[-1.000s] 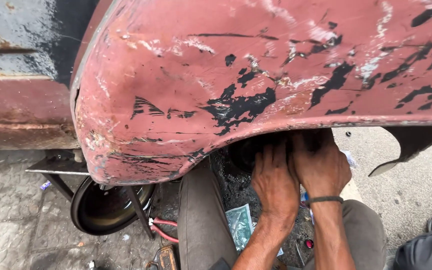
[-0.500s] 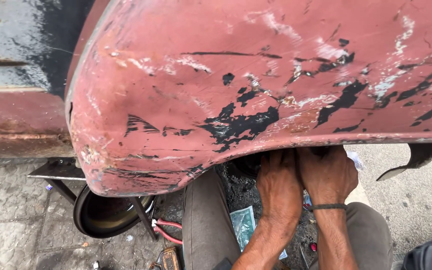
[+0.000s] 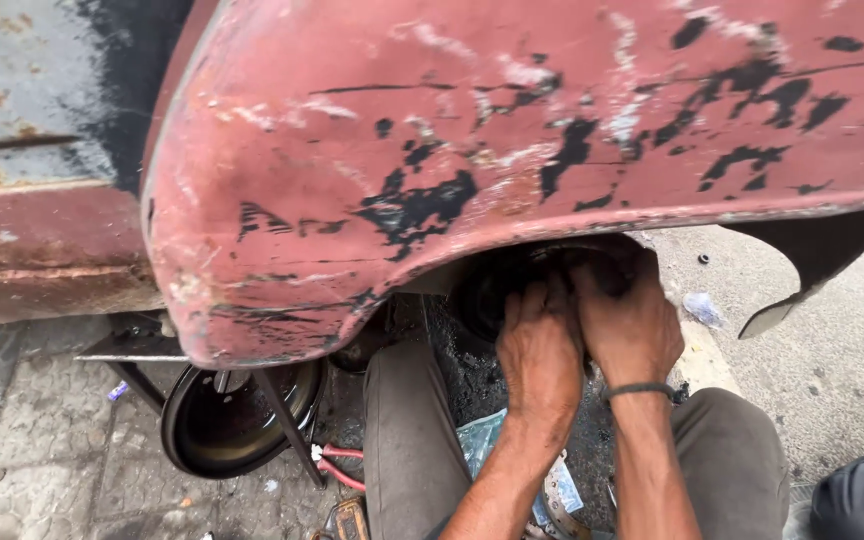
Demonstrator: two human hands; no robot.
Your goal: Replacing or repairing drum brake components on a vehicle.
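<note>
left hand: centre of frame, fingers bent onto the dark round hub just above; whether the grip holds anything, cannot tell
right hand: touching the left, fingertips hidden under the fender; grip cannot tell
hub: upper centre, half hidden, straight ahead of both hands
nearer hand: both reach equally
loose wheel rim: lower left, well apart

fingertips hidden under fender | grasp unclear

Crumpled pale blue-green packet on ground between knees.
</note>
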